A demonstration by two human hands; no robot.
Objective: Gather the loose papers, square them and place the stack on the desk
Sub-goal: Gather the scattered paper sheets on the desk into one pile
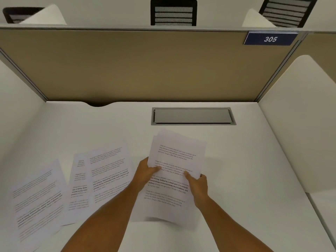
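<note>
A small bundle of printed papers (179, 155) is lifted off the white desk (245, 160) at the centre, its sheets slightly fanned at the top. My left hand (146, 172) grips the bundle's left edge, thumb on the top page. My right hand (197, 186) grips its right edge, thumb also on top. Loose printed sheets lie flat to the left: two overlapping pages (103, 177) beside my left forearm, and more sheets (38, 202) at the near left edge of the desk.
A grey cable hatch (192, 116) is set into the desk behind the bundle. A tan partition (136, 66) with a blue "305" sign (270, 39) closes the back. White side dividers (300, 115) flank the desk. Chairs show beyond the partition.
</note>
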